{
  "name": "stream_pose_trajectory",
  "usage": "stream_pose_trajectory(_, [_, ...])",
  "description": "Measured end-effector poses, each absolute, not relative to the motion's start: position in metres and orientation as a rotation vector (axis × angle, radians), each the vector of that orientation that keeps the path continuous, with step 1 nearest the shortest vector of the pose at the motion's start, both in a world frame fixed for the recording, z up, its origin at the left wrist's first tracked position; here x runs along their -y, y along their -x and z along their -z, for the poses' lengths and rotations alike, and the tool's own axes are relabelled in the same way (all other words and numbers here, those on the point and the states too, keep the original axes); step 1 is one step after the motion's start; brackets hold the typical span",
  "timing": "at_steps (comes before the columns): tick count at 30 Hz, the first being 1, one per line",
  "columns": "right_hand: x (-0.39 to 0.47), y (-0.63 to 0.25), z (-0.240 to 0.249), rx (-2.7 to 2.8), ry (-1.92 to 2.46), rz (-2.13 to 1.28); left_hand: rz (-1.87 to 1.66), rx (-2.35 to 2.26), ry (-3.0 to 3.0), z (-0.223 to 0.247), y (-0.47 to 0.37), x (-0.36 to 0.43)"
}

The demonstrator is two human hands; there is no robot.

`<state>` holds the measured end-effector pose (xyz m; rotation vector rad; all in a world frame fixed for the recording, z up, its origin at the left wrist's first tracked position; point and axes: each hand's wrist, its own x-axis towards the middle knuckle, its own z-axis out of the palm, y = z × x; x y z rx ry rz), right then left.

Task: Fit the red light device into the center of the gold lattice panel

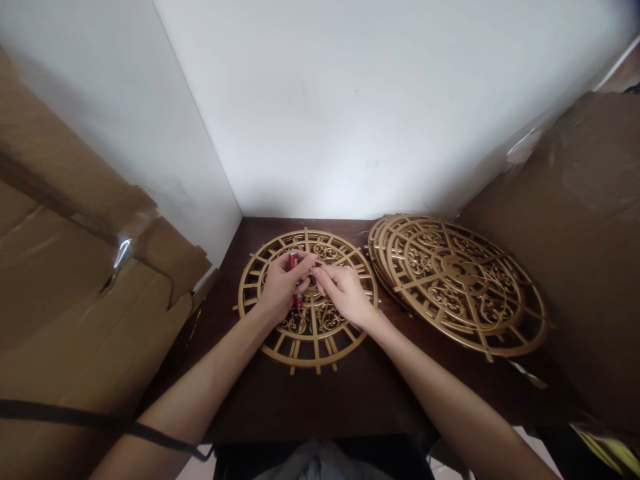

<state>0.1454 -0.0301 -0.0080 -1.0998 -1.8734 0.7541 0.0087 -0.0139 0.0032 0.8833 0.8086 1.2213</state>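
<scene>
A round gold openwork clock face (316, 347) with bars and scrollwork lies flat on the dark brown table (320, 407). My left hand (283, 287) is closed over its middle, its fingers around a slim red object (299, 301). Red shows above and below those fingers; its kind is hidden. My right hand (347, 293) is pinched at the centre of the dial, fingertips almost touching those of the left. What the right fingertips hold is too small and covered to make out.
To the right leans a stack of similar gold clock faces (455, 267), with thin yellow and red wires on the top one. Cardboard stands at the left (75, 300) and right (565, 220). A white wall (370, 120) closes off the back. A dark strap (100, 421) crosses the lower left.
</scene>
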Motion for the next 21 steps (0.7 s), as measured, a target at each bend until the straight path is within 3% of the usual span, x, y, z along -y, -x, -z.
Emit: stream_pose_trajectory(21, [0.0255, -0.143, 0.0085, 1.252, 1.058, -1.127, -1.312, -0.896, -0.945, -0.0005, -0.0078, 0.0136])
